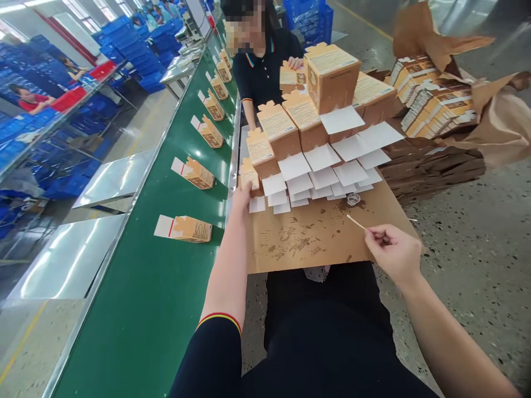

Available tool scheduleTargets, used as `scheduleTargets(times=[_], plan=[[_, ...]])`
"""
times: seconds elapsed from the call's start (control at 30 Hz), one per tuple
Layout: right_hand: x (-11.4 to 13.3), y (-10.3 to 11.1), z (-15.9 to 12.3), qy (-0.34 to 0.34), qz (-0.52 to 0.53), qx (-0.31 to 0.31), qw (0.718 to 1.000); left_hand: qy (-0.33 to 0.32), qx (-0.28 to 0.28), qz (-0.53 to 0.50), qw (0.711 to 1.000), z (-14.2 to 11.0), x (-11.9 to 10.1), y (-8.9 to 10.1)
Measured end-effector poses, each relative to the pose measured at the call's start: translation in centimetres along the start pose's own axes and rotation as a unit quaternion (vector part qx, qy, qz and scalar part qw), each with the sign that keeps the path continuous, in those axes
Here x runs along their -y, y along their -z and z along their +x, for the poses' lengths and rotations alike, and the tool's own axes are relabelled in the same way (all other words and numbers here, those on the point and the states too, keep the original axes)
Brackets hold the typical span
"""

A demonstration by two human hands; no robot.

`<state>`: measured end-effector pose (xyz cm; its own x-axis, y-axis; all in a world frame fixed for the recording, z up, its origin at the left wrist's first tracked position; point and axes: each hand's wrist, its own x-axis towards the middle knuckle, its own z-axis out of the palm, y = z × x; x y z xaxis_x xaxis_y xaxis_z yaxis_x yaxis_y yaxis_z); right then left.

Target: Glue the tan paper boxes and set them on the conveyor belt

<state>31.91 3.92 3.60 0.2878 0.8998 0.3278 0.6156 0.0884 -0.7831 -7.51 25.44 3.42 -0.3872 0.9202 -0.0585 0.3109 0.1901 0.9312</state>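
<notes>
At the near left corner of the stacked cartons, my left hand (244, 200) grips a small brown-and-tan carton (249, 176); its fingers are partly hidden. The carton's top flap is raised. My right hand (392, 249) is closed in a pinch on a thin pale stick that looks like a cotton swab (357, 222), its tip pointing left above the cardboard sheet (315, 243). Near that tip lies a whitish wet ring (353, 199) on the cardboard. Many cartons (279, 130) are grouped behind, with white flaps (323, 157) sticking out toward me.
On my left runs a green conveyor belt (136, 309) carrying a line of cartons (193, 229) with white flaps out. A co-worker (269, 61) stands across, one hand on a carton. Bundles of flat cartons (440, 108) in brown paper lie at right. Blue crates (124, 41) stand far left.
</notes>
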Motion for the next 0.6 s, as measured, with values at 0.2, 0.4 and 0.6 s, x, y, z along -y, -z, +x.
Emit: scheduleTargets(times=[0.2,0.4,0.6], plan=[[-2.0,1.1,6.0,-0.007,-0.116,0.044,0.992,0.039,-0.016,-0.229,0.972,-9.9,3.8,5.1],[-2.5,-0.2,10.3,0.042,-0.153,0.143,0.977,0.091,0.064,-0.258,0.960,-19.6,5.1,4.3],[-2.6,0.9,10.1,0.060,-0.136,0.126,0.981,0.116,0.071,-0.249,0.959,-20.4,3.8,3.1]])
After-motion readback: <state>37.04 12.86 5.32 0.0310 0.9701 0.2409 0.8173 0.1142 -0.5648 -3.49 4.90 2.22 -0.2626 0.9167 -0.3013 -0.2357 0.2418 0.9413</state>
